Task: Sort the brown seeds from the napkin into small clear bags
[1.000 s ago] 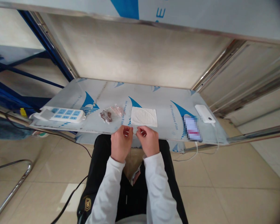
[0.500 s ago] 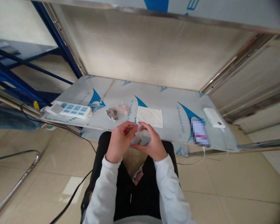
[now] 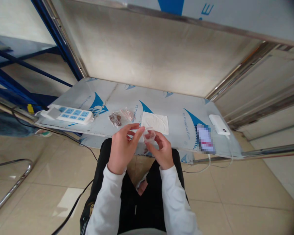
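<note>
A small clear plastic bag (image 3: 149, 135) is held up between my two hands, just in front of the table's near edge. My left hand (image 3: 123, 147) pinches its upper left edge between thumb and forefinger. My right hand (image 3: 162, 149) curls round the other side, its fingers closed on the plastic. I cannot make out whether anything is inside. Right behind the bag, a flat white square (image 3: 156, 121), like a tissue or packet, lies on the table. To its left sit a clear bag with dark brown pieces (image 3: 115, 119) and one with pinkish pieces (image 3: 126, 114).
A white power strip (image 3: 71, 115) with blue sockets lies at the table's left end. On the right are a phone (image 3: 205, 138) and a white power bank (image 3: 219, 125) with cables hanging over the edge. A metal shelf (image 3: 142, 13) overhangs the table (image 3: 176, 143).
The clear bag has come up and spread into fuller view between my hands. My right fingers have shifted from around it to its right side. The whole view has turned slightly.
</note>
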Demonstrator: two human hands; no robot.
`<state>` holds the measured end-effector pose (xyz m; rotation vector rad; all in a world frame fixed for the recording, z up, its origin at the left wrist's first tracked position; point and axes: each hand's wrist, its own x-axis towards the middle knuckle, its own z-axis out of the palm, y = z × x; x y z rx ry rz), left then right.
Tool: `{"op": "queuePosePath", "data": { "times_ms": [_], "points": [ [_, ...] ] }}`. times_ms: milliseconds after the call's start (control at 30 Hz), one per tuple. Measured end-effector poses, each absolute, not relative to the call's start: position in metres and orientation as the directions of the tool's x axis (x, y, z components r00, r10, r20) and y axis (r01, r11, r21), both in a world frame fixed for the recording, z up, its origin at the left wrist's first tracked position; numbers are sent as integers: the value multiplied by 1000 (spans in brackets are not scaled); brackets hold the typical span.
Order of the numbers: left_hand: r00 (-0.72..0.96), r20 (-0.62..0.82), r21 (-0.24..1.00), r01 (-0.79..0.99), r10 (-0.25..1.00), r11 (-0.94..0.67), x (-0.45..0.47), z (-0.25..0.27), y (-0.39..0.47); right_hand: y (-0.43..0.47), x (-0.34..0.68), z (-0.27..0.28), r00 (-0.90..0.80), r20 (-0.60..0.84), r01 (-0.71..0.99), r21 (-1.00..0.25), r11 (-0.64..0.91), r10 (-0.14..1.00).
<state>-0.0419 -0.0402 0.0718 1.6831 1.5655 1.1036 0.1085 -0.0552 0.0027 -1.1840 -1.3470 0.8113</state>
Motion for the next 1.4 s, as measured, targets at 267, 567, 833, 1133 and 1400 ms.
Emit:
{"op": "queuePosePath", "data": {
  "times_ms": [267,567,833,1133,1400],
  "points": [
    [15,58,902,428,998,-59,-61,57,-32,57,182,-1,-59,23,939,-337,63,998],
    [-7,2,885,466,1000,2,-81,52,-21,109,165,8,-276,-342,848,355,395,899],
    [-18,-9,878,478,1000,16,-91,45,-22,113,146,11,-333,-386,759,431,487,860],
    [-11,-28,857,514,1000,29,-92,37,-22,97,217,17,-124,-156,959,233,159,980],
    [25,-29,885,466,999,14,-90,31,-18,55,280,-27,350,143,936,-21,-350,926]
  ]
}}
